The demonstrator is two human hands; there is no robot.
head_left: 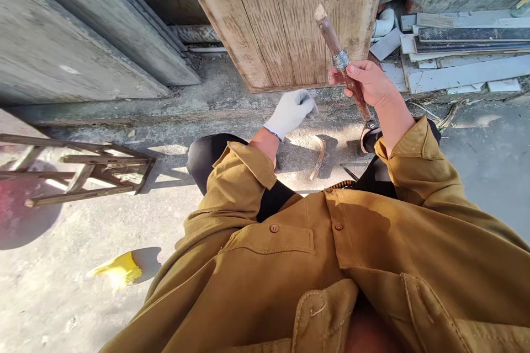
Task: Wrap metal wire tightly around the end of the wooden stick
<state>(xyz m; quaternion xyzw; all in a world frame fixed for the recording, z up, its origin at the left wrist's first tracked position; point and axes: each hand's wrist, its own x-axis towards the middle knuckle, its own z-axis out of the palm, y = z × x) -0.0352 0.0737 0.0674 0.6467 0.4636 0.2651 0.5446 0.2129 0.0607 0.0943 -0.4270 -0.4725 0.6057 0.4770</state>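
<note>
My right hand (366,84), bare, is closed around a brown wooden stick (330,36) held at a slant in front of me. Silvery wire (340,60) is wound in a tight coil about the stick's middle, just above my right fingers. To the left, my left hand (292,113) wears a white glove, its fingers curled in. A thin strand runs from the coil towards those fingers; its end is hidden in the grip. On the ground below the hands lies a short curved piece of wood (318,158).
A planked wooden panel (285,27) leans at the wall ahead. Boards (467,71) are stacked at the right, beside a white pipe (385,23). A wooden stool (89,171) lies on the left, with a yellow object (120,270) on the ground nearer me.
</note>
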